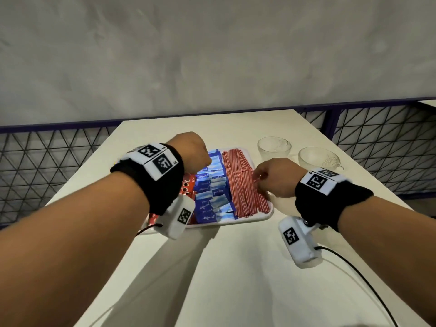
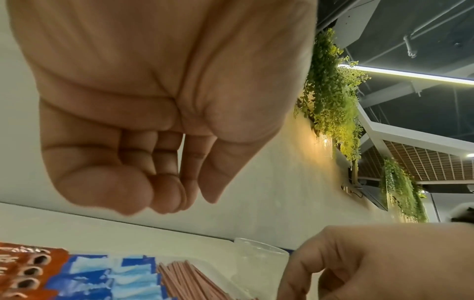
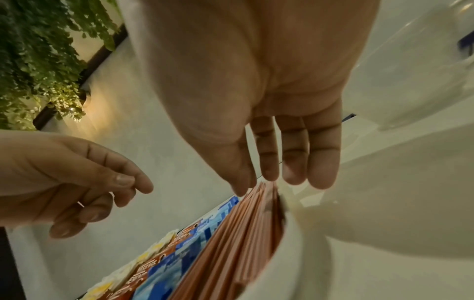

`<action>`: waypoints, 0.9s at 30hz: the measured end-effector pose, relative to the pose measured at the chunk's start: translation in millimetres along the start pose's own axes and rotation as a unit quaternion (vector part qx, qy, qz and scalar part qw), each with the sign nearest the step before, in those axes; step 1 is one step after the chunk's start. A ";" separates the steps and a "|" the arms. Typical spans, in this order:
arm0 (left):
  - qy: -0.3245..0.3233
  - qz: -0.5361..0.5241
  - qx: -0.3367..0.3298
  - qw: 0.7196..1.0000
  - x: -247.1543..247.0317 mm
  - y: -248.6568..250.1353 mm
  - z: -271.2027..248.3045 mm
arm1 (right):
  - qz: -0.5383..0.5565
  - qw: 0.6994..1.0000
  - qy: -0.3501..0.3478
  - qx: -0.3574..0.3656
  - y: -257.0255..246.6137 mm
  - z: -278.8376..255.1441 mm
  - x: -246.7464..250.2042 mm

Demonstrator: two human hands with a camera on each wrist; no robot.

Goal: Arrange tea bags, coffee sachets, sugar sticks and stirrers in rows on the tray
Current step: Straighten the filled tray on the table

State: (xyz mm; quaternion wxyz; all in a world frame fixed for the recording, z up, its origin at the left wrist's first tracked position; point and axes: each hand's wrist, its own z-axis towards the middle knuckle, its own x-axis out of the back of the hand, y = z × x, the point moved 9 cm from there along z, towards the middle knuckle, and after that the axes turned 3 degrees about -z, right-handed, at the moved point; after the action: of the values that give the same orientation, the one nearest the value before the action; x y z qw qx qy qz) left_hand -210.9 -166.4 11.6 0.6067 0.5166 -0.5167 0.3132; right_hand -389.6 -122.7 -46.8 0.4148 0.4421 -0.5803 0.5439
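A white tray [image 1: 265, 217] on the table holds rows. Red-and-white striped stirrers [image 1: 240, 185] lie along its right side, blue sugar sachets [image 1: 212, 197] in the middle, and red coffee sachets [image 1: 187, 185] to their left. Yellow tea bags [image 3: 143, 257] at the far left show only in the right wrist view. My right hand [image 1: 258, 182] is at the tray's right edge, its straight fingertips [image 3: 269, 176] touching the stirrers [image 3: 238, 243]. My left hand [image 1: 203, 159] hovers over the far part of the sachets, fingers [image 2: 164, 194] loosely curled and holding nothing.
Two clear glass cups [image 1: 273, 147] [image 1: 318, 159] stand just right of the tray's far end, close to my right hand. The white table [image 1: 236, 267] stretches toward me. A dark mesh fence [image 1: 377, 149] runs behind the table. A cable [image 1: 368, 284] trails from the right wrist camera.
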 end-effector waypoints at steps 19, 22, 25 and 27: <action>0.065 -0.045 0.193 0.978 26.7 -167.1 -45.7 | 0.063 0.971 -0.077 -0.219 33.9 -20.3 -30.1; 0.078 -0.061 0.251 0.963 16.0 -196.9 -72.0 | 0.115 0.953 -0.111 -0.256 35.4 -33.9 -37.3; 0.065 -0.090 0.315 0.943 -1.7 -224.9 -95.4 | 0.218 0.926 -0.117 -0.284 34.2 -44.0 -45.8; 0.029 -0.104 0.328 0.939 -14.2 -234.6 -104.1 | 0.303 0.893 -0.103 -0.318 34.0 -53.5 -50.8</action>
State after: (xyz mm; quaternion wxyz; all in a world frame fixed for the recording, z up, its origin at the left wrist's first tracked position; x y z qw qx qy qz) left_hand 31.2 -128.6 -66.0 0.4478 0.7283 -0.3111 0.4151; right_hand -408.9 -65.5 -101.2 0.2865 0.1429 -0.8673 0.3812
